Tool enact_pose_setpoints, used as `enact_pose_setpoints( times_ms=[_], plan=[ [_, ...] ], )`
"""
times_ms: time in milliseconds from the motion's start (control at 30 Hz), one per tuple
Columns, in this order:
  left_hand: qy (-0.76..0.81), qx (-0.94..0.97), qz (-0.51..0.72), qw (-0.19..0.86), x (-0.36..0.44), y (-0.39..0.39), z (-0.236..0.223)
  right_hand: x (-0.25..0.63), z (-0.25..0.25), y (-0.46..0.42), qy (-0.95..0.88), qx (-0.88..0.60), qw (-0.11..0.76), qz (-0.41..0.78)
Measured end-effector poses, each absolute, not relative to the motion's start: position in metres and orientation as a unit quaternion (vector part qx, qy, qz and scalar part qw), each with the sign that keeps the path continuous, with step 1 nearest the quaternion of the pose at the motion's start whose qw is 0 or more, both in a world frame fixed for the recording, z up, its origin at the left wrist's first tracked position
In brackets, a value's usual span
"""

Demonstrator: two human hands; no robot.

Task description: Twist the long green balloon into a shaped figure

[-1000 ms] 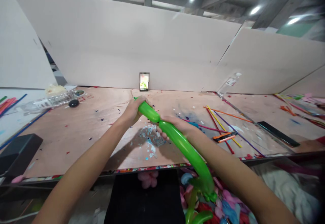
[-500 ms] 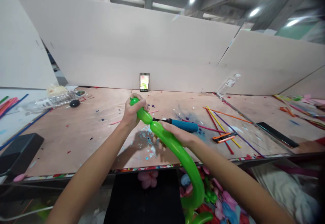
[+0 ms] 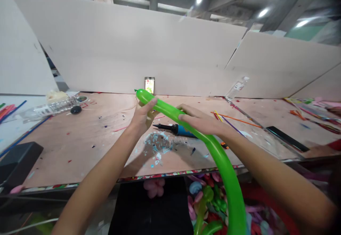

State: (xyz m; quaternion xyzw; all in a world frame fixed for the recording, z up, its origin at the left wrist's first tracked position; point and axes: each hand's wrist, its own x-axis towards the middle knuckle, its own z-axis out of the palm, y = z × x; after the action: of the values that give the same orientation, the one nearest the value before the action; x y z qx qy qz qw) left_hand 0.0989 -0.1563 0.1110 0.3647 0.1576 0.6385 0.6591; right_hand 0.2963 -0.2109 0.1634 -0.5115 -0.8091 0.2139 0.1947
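A long green modelling balloon point(image 3: 226, 171) runs from above the table down past its front edge on the right. My left hand point(image 3: 145, 116) grips it close to its knotted end, thumb on top. Farther along, my right hand point(image 3: 198, 119) is wrapped around the balloon from above, fingers pointing left. The stretch between the hands is smooth and straight, with no twist visible. Beneath it on the table lies a balloon pump point(image 3: 183, 131) with a blue barrel and black nozzle, partly covered by the balloon and my right hand.
A phone point(image 3: 149, 85) leans on the white partition. Uninflated balloons point(image 3: 234, 117) and a dark phone point(image 3: 287, 139) lie to the right. Plastic bottles point(image 3: 50, 108) stand or lie left and right. A black box point(image 3: 20, 162) is at left; finished balloon shapes point(image 3: 213, 199) fill the space below the table.
The pinched twist between my hands is gone, and the balloon is straight there. My right hand has moved right and up along it, uncovering the pump nozzle.
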Motion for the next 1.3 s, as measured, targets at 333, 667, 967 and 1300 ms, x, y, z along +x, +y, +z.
enact_pose_setpoints(
  times_ms=[333, 667, 967, 1300],
  plan=[
    [0.064, 0.519, 0.534, 0.665, 0.097, -0.172, 0.103, 0.289, 0.123, -0.202, -0.529, -0.333, 0.185, 0.758],
    [0.191, 0.653, 0.483, 0.551, 0.078, -0.177, 0.101, 0.274, 0.117, -0.206, -0.54, -0.306, 0.194, 0.76],
    [0.274, 0.593, 0.598, 0.465, 0.089, -0.172, 0.085, 0.266, 0.125, -0.2, -0.788, -0.398, 0.224, 0.412],
    [0.402, 0.525, 0.611, 0.435, 0.102, -0.153, 0.067, 0.233, 0.107, -0.206, -0.814, -0.568, 0.115, -0.027]
  ],
)
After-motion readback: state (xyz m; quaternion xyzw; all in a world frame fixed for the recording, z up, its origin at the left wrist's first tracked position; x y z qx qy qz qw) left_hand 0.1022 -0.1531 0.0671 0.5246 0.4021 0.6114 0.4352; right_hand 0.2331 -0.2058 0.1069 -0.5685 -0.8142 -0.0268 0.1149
